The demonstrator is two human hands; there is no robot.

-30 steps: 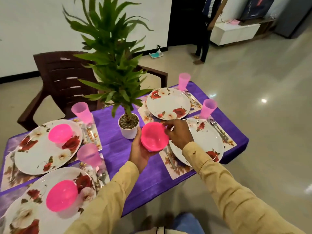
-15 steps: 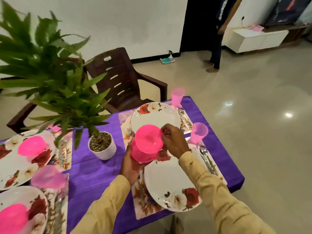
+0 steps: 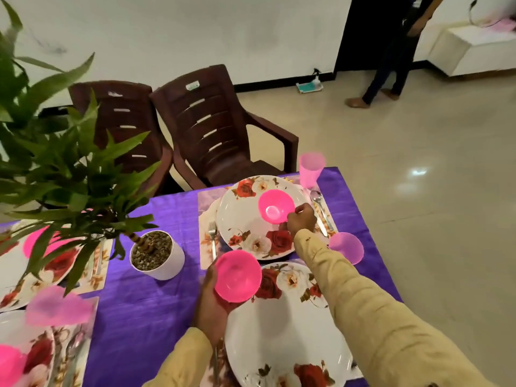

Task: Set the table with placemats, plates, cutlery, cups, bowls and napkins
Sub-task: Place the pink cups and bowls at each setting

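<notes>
Obs, head cam. Landmark = white pot [image 3: 164,258] of the plant [image 3: 69,169], mid purple cloth [image 3: 145,303].

R hand [image 3: 303,219]: thumb + fingertips pinch the right rim of far bowl [image 3: 276,205], fingers curled in, nothing else held. Far bowl is mouth-up on far plate [image 3: 240,219], right of the pot and beyond it. I can't tell if its base is fully down. Rim pinch makes sense to me: it leaves the palm off the plate and lets the bowl go mid-plate.

L hand [image 3: 212,300]: cupped under and round spare bowl [image 3: 238,275], fingers wrapped on its wall, mouth turned toward cam. It's held in the air right of the pot, nearer me, over the gap betw far plate and near plate [image 3: 279,331]. I judge it's parked as stock for the near plate, which has no bowl yet.

Rest, right of pot:
- fork [image 3: 212,238] on placemat [image 3: 206,202], pot side of far plate
- spoon [image 3: 318,201] on the away side
- far cup [image 3: 311,169] beyond the spoon
- near cup [image 3: 346,248] furthest from pot

Bowl-on-plate matches left bowl [image 3: 9,364], left of the pot, nearer me.

Text/labels: pale sticker [image 3: 192,86] atop a brown chair [image 3: 212,129] beyond the pot, too small to read. No brand or print seen on bowls, cups or plates.
</notes>
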